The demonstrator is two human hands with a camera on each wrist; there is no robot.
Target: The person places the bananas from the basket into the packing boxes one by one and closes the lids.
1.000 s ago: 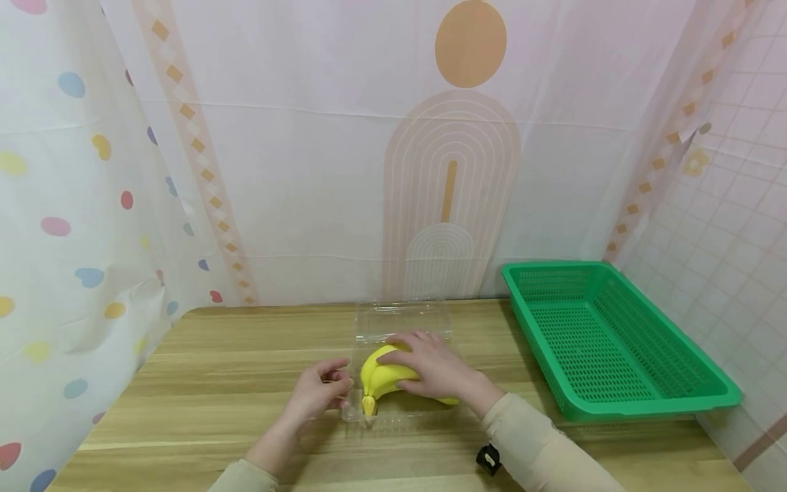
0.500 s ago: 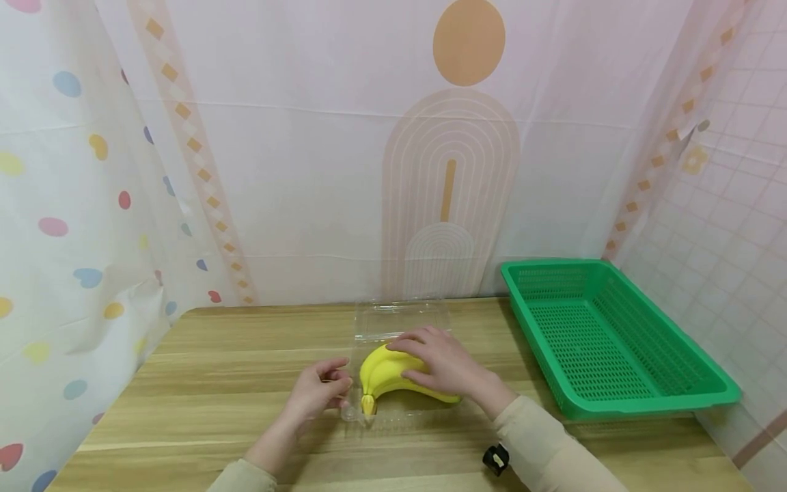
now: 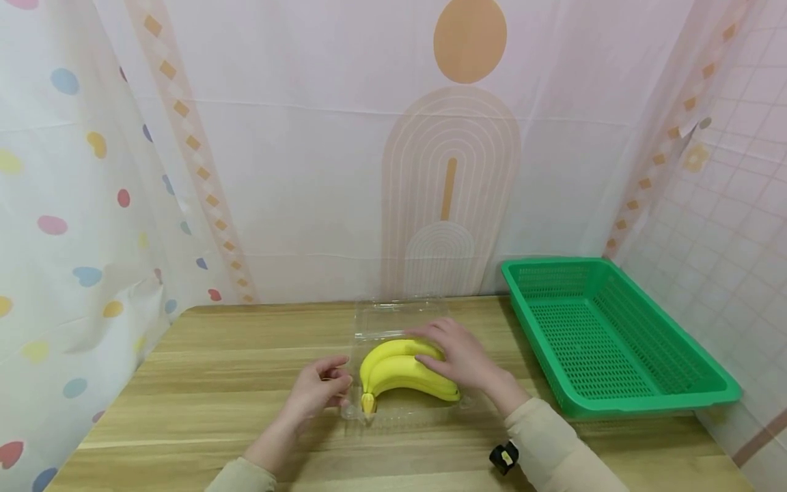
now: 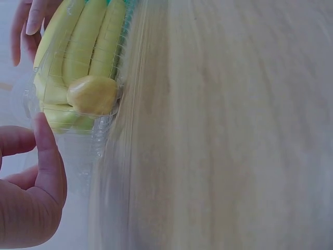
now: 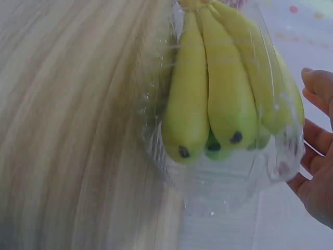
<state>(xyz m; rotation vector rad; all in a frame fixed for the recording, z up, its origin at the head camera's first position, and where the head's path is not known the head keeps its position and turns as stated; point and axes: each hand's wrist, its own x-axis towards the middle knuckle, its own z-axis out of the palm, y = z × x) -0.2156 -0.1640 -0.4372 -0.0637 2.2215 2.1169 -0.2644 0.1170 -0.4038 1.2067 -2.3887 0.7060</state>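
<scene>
Left of the empty, loosely spread right hand (image 3: 453, 355), bananas (image 3: 399, 372) lie in a clear container (image 3: 410, 418). Whether the left hand (image 3: 315, 391) pinches its edge cannot be told; unsteadied, the container could slide if the right hand bumps the bananas.

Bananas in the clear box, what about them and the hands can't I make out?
Head view: the right hand covers part of the bananas.
Head view: the left hand hides whether it grips the clear box.
Left wrist view: the top edge cuts off the bananas' far ends.
Right wrist view: the top edge crops the stem.
</scene>
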